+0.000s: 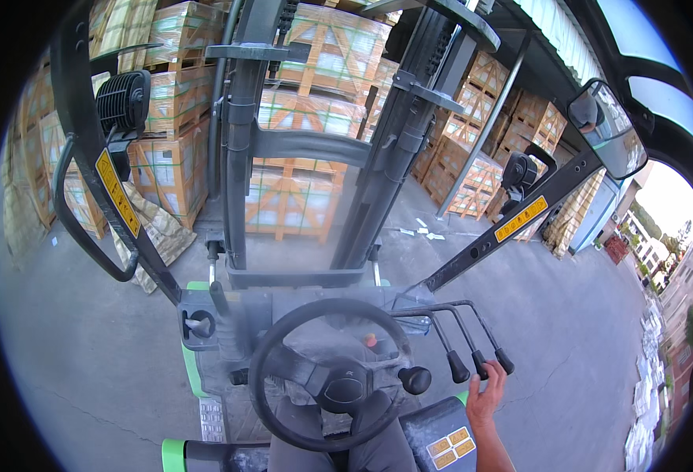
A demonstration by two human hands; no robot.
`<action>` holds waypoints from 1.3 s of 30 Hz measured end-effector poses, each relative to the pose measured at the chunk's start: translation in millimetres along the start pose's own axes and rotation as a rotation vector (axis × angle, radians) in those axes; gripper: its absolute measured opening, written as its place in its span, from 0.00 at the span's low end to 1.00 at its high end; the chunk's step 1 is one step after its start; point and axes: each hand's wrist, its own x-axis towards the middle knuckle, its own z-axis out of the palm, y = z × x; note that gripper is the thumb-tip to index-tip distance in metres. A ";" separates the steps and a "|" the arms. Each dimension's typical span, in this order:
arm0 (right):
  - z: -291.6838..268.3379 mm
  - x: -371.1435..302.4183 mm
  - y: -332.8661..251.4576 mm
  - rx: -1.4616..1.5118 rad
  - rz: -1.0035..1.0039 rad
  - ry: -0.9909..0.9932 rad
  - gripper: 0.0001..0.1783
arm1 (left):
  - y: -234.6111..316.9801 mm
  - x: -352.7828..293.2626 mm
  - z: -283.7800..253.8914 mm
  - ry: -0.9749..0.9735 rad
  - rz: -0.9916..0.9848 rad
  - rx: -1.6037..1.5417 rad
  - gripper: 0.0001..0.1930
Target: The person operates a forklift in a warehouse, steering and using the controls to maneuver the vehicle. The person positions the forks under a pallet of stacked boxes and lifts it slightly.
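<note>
My right hand reaches up from the lower right to a row of hydraulic control levers. Its fingers are curled around the black knob of the middle control lever. On either side are the left lever's knob and the right lever's knob. The forklift's black steering wheel stands over my lap, with a round spinner knob at its right side. Neither hand touches the wheel. My left hand is out of the picture.
Ahead rises the dark forklift mast. Beyond it stand stacked wooden crates wrapped in film, with more crates at right under a roof. A slim post, loose sheeting and white scraps are nearby. Pale bundles line the right.
</note>
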 end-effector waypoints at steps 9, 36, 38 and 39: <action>15.2 19.3 -24.0 0.045 -0.066 0.069 0.16 | 61.6 -18.4 -21.5 0.140 -0.098 -0.094 0.34; 74.9 82.6 -44.1 0.261 0.127 0.087 0.07 | 58.7 -22.8 -2.5 0.210 -0.005 0.045 0.40; 74.6 82.3 -45.2 0.204 0.105 0.094 0.07 | 61.0 -21.1 -6.5 0.198 -0.011 0.021 0.38; 74.8 82.4 -45.3 0.225 0.102 0.103 0.07 | 62.1 -20.3 -8.5 0.184 -0.018 -0.003 0.36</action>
